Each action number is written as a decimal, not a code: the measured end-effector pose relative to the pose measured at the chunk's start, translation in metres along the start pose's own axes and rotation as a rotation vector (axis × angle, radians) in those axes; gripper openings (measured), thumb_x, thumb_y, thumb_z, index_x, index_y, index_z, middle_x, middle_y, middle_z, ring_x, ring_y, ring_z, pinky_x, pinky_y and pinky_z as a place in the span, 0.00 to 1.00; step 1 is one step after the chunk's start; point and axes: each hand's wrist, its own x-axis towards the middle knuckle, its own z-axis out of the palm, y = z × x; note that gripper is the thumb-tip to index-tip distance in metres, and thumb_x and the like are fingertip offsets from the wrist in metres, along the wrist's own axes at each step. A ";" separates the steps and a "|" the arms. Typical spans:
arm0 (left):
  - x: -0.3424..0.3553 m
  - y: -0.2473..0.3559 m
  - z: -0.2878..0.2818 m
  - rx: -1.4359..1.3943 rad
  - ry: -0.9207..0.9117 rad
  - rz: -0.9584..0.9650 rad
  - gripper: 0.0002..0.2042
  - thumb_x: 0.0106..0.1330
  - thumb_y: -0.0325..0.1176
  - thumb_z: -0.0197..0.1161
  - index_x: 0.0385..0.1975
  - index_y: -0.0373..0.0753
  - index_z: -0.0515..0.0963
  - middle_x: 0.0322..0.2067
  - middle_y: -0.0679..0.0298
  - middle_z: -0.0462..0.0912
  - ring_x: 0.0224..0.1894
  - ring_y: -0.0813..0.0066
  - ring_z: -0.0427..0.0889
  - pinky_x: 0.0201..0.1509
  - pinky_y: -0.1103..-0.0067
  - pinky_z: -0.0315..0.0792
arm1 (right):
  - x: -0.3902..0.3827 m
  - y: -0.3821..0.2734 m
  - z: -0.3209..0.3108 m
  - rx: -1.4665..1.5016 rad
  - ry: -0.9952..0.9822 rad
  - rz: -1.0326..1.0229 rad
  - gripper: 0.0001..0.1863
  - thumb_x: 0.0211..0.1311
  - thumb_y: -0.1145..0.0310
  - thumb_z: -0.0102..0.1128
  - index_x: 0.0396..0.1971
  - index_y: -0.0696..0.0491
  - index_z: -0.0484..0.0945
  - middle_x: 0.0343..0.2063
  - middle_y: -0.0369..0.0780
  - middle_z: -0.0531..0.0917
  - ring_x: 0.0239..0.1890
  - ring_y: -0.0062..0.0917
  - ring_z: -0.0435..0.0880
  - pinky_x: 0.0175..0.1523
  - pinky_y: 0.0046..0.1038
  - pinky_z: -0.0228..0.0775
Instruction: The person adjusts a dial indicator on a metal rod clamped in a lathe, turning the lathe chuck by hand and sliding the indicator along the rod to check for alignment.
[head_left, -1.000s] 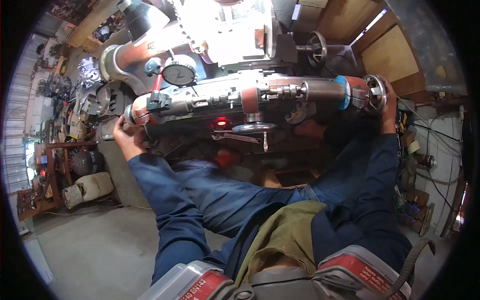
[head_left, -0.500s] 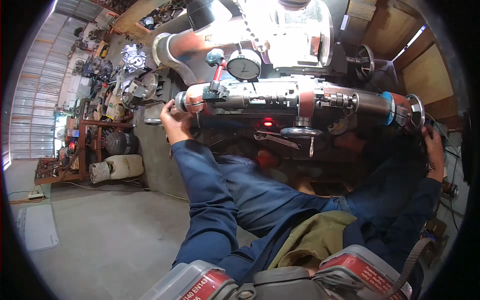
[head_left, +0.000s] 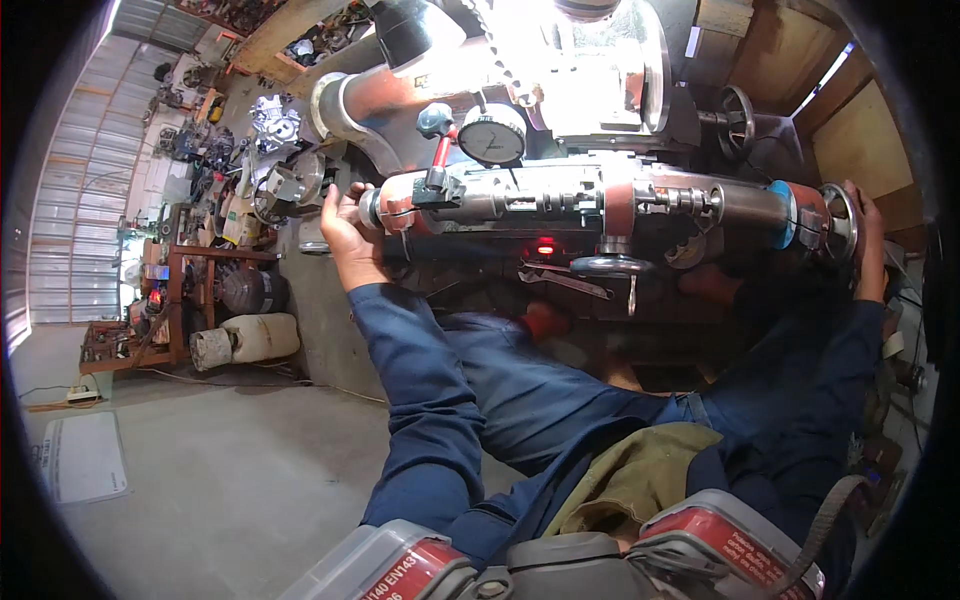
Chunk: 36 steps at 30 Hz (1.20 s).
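Got the left hand (head_left: 350, 238) up at the knob (head_left: 369, 209) on the left end, with curled fingers touching it; can't tell a firm clamp from a light touch though; got the right hand (head_left: 872, 232) against the outer side of the handwheel (head_left: 841, 226) at the right end, with fingers partly hidden, so can't tell that grip either; can see the shaft (head_left: 553, 201) lying between 2 orange heads (head_left: 398, 203), passing an orange support (head_left: 619, 208) midway; also spotting a dial gauge (head_left: 493, 135) just above, plus a crank wheel (head_left: 612, 266) below the support and a wrench (head_left: 568, 283) near it.
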 end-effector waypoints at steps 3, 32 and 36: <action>0.002 0.000 0.006 0.066 -0.029 -0.014 0.26 0.70 0.56 0.43 0.30 0.36 0.74 0.31 0.55 0.80 0.34 0.60 0.81 0.41 0.68 0.76 | 0.010 0.038 0.000 0.323 -0.184 -0.061 0.23 0.70 0.54 0.53 0.47 0.60 0.79 0.39 0.36 0.83 0.41 0.20 0.80 0.49 0.23 0.70; -0.007 -0.028 0.006 1.015 -0.122 0.865 0.23 0.64 0.50 0.52 0.30 0.30 0.77 0.31 0.55 0.82 0.34 0.64 0.81 0.41 0.70 0.73 | -0.140 -0.233 0.151 -0.168 0.054 -1.061 0.22 0.55 0.60 0.67 0.48 0.55 0.79 0.45 0.44 0.80 0.51 0.38 0.77 0.59 0.35 0.66; -0.013 -0.040 0.014 0.942 -0.043 0.937 0.26 0.64 0.53 0.54 0.31 0.29 0.77 0.31 0.56 0.82 0.36 0.62 0.81 0.44 0.71 0.73 | -0.170 -0.257 0.224 -0.121 -0.135 -1.148 0.26 0.44 0.58 0.73 0.44 0.56 0.79 0.41 0.46 0.81 0.49 0.40 0.77 0.57 0.38 0.67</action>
